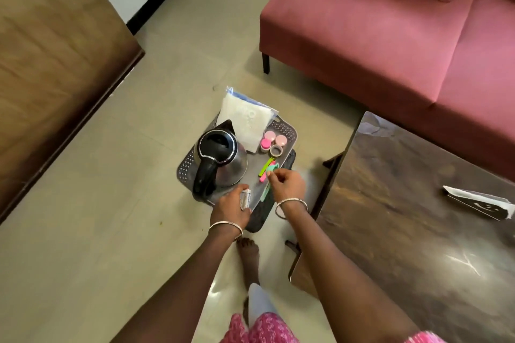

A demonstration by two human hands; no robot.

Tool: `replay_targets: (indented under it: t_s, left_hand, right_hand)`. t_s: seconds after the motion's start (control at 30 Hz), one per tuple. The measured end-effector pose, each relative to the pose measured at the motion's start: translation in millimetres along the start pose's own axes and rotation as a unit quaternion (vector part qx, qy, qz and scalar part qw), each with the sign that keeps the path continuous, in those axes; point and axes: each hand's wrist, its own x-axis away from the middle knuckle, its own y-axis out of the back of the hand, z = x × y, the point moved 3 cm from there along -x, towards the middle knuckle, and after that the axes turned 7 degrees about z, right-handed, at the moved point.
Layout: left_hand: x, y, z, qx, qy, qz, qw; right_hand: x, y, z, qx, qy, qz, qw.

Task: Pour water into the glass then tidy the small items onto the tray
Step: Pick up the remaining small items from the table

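Observation:
A grey perforated tray (185, 168) sits on a low dark stool over the floor. A steel kettle (221, 157) with a black lid and handle stands on its left side. At the tray's far end lies a white packet (246, 120). Small pink jars (274, 139) and a tape roll (276, 150) sit at the right. My left hand (230, 207) grips a small white tube (245, 198) over the tray's near edge. My right hand (287, 184) pinches a green ring (273, 167) beside a green and pink clip (266, 168).
A pink sofa (390, 36) fills the upper right. A dark wooden table (418, 217) with a white packet (479, 202) stands at the right, close to the tray. A brown wooden panel (55, 64) is at the left. My bare feet (249, 253) stand on beige tiles.

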Motion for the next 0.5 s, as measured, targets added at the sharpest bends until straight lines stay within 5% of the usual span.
replay_targets:
  t_s: [0.5]
  left_hand:
    - [-90.7, -38.6, 28.3, -0.023, 0.077, 0.000, 0.997]
  right_hand:
    - [-124.7, -57.2, 3.7, 0.111, -0.067, 0.089, 0.987]
